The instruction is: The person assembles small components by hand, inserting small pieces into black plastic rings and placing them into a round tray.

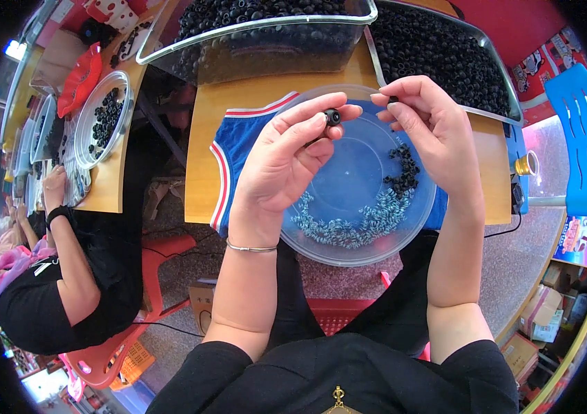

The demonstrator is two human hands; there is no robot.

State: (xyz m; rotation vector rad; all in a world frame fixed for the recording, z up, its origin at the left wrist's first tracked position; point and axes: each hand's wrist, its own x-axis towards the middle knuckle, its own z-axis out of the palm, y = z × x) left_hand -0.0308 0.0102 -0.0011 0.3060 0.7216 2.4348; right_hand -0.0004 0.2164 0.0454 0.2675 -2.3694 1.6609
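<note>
My left hand [286, 155] pinches a small black ring-shaped part [333, 116] between thumb and forefinger, raised over a clear round plastic lid [307, 238]. My right hand [428, 131] is held opposite it, fingertips closed on a tiny dark piece [393, 100] that is mostly hidden. The lid rests on a blue cloth with red and white trim [228, 155] on a wooden table [204, 117]. In the lid lie a curved band of small grey springs [355, 228] and a cluster of black parts [404, 169].
A clear bin [190, 45] and a metal tray [494, 62] full of black parts stand at the table's far edge. A person in black sits at my left beside another table with a clear bowl [103, 117]. A blue chair [580, 131] stands at right; cardboard boxes [545, 314] lie lower right.
</note>
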